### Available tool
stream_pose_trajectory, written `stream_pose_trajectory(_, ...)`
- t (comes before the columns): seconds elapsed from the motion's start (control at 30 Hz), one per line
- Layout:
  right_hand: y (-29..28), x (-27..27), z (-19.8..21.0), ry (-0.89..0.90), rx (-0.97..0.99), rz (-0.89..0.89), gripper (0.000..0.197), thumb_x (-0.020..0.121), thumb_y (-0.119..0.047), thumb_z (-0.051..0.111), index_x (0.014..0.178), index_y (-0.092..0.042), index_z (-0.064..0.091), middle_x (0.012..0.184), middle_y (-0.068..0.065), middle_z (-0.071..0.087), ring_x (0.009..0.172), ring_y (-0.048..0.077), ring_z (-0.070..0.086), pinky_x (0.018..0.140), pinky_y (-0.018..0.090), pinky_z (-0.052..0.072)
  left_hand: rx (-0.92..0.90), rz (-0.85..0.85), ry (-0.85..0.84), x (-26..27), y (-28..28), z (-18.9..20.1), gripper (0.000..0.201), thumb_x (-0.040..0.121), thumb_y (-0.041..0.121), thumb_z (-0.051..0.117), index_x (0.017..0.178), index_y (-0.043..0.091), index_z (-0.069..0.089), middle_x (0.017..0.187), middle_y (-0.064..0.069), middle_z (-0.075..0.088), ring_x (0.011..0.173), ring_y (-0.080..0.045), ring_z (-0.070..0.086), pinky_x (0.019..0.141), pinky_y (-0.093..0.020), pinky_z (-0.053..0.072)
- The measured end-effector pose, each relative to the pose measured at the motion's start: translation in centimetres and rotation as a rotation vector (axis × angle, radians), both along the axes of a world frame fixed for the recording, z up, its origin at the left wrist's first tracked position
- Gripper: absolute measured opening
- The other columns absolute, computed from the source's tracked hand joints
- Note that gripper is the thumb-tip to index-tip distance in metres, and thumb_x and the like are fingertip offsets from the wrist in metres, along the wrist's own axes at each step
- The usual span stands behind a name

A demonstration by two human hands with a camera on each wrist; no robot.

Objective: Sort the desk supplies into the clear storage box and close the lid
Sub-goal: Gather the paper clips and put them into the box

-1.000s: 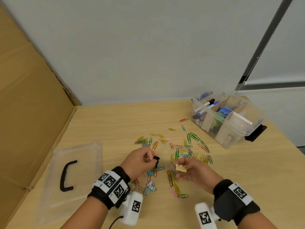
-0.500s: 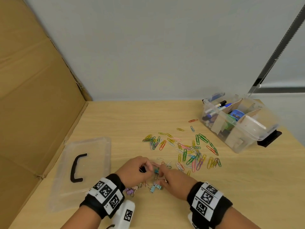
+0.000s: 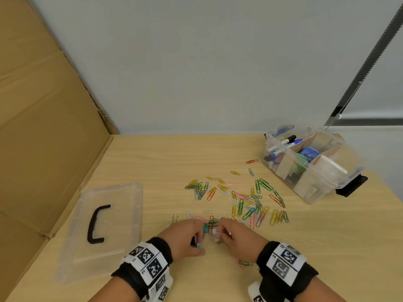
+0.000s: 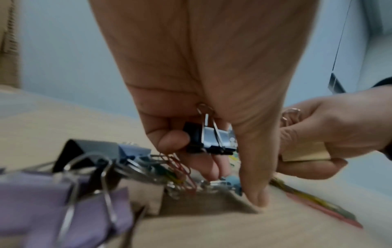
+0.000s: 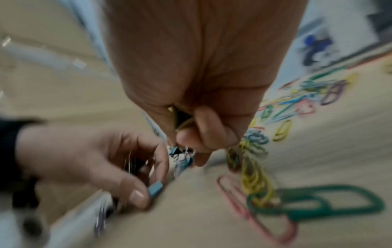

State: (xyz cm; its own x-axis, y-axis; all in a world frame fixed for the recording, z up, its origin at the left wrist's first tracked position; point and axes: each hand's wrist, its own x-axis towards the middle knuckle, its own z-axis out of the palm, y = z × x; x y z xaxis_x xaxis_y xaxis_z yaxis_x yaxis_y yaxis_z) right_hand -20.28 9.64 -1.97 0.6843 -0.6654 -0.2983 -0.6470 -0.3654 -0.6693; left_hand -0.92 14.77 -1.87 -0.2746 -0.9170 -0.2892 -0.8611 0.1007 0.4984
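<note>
My left hand (image 3: 199, 240) grips black binder clips (image 4: 208, 140) in its curled fingers, while its thumb (image 4: 255, 193) presses down on the desk beside a small blue binder clip (image 5: 156, 189). My right hand (image 3: 218, 234) holds a beige binder clip (image 4: 305, 154) in its curled fingers and reaches its fingertips into the little pile of binder clips (image 3: 210, 226) between both hands. A purple binder clip (image 4: 53, 201) lies close to the left wrist. The clear storage box (image 3: 314, 184) stands open at the back right, with markers and cardboard dividers inside.
Several coloured paper clips (image 3: 242, 199) lie scattered across the middle of the wooden desk (image 3: 174, 160). The clear lid (image 3: 122, 214) with a black handle lies flat at the left. A cardboard wall (image 3: 43, 127) bounds the left side. A black holder (image 3: 353, 184) sits behind the box.
Both hands have dropped to the desk and come together over the binder clip pile, still holding the black and the beige clips. The head view has shifted right and down.
</note>
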Motion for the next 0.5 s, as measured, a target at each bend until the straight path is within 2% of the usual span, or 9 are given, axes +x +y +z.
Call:
stream_pose_trajectory(0.07, -0.8, -1.5, 1.4, -0.088, 0.094, -0.103, 0.024, 0.100, -0.033, 0.041, 0.089, -0.012, 0.046, 0.074, 0.003, 0.052, 0.054, 0.008, 0.041, 0.052, 0.019, 0.036, -0.039, 0.057, 0.089, 0.0, -0.4, 0.5, 0.016, 0.082, 0.030, 0.065, 0.088, 0.024, 0.053, 0.112, 0.012, 0.057, 0.087, 0.008, 0.047, 0.071, -0.006, 0.037)
stream_pose_trajectory(0.13, -2.1, -3.4, 3.4, -0.224, 0.164, -0.223, 0.025, 0.098, -0.036, 0.044, 0.089, -0.013, 0.047, 0.079, 0.018, 0.060, 0.052, 0.014, 0.044, 0.045, 0.021, 0.037, -0.068, 0.140, 0.179, -0.2, -1.1, 1.3, 0.016, 0.083, 0.030, 0.066, 0.090, 0.023, 0.053, 0.104, 0.011, 0.062, 0.082, 0.004, 0.053, 0.073, -0.012, 0.045)
stream_pose_trajectory(0.17, -2.9, -4.5, 4.7, -0.284, 0.159, -0.287, 0.026, 0.098, -0.036, 0.045, 0.087, -0.013, 0.047, 0.079, 0.019, 0.060, 0.053, 0.016, 0.045, 0.044, 0.021, 0.037, -0.085, 0.175, 0.218, -0.4, -1.5, 1.8, 0.016, 0.083, 0.031, 0.066, 0.091, 0.023, 0.054, 0.098, 0.010, 0.063, 0.079, 0.002, 0.056, 0.070, -0.014, 0.047)
stream_pose_trajectory(0.23, -4.8, -7.1, 7.8, -0.380, 0.072, -0.406, 0.027, 0.097, -0.034, 0.047, 0.086, -0.009, 0.047, 0.067, 0.011, 0.053, 0.050, 0.012, 0.046, 0.045, 0.019, 0.038, -0.123, 0.228, 0.284, -0.9, -2.3, 2.6, 0.017, 0.084, 0.032, 0.067, 0.091, 0.025, 0.054, 0.091, 0.009, 0.063, 0.077, -0.001, 0.059, 0.062, -0.011, 0.048)
stream_pose_trajectory(0.33, -8.3, -11.6, 12.0, -0.468, -0.152, -0.591, 0.023, 0.097, -0.029, 0.048, 0.082, -0.011, 0.047, 0.061, 0.006, 0.049, 0.049, 0.012, 0.046, 0.048, 0.019, 0.042, -0.165, 0.287, 0.369, -1.9, -3.7, 3.6, 0.015, 0.085, 0.028, 0.068, 0.090, 0.025, 0.054, 0.089, 0.006, 0.062, 0.078, -0.008, 0.062, 0.066, -0.014, 0.049)
stream_pose_trajectory(0.43, -12.9, -16.5, 13.6, -0.314, -0.491, -0.760, 0.021, 0.096, -0.029, 0.051, 0.082, -0.015, 0.048, 0.069, 0.008, 0.059, 0.059, 0.024, 0.056, 0.059, 0.032, 0.046, -0.200, 0.322, 0.386, -3.3, -5.0, 4.2, 0.013, 0.085, 0.024, 0.067, 0.090, 0.022, 0.055, 0.086, 0.003, 0.061, 0.075, -0.008, 0.060, 0.063, -0.013, 0.047)
stream_pose_trajectory(0.5, -16.2, -19.6, 13.8, -0.099, -0.558, -0.801, 0.020, 0.095, -0.026, 0.051, 0.084, -0.009, 0.049, 0.083, 0.012, 0.062, 0.073, 0.031, 0.058, 0.065, 0.034, 0.044, -0.228, 0.330, 0.377, -4.4, -5.8, 4.3, 0.013, 0.085, 0.024, 0.068, 0.090, 0.021, 0.056, 0.086, 0.003, 0.061, 0.081, -0.010, 0.059, 0.066, -0.012, 0.045)
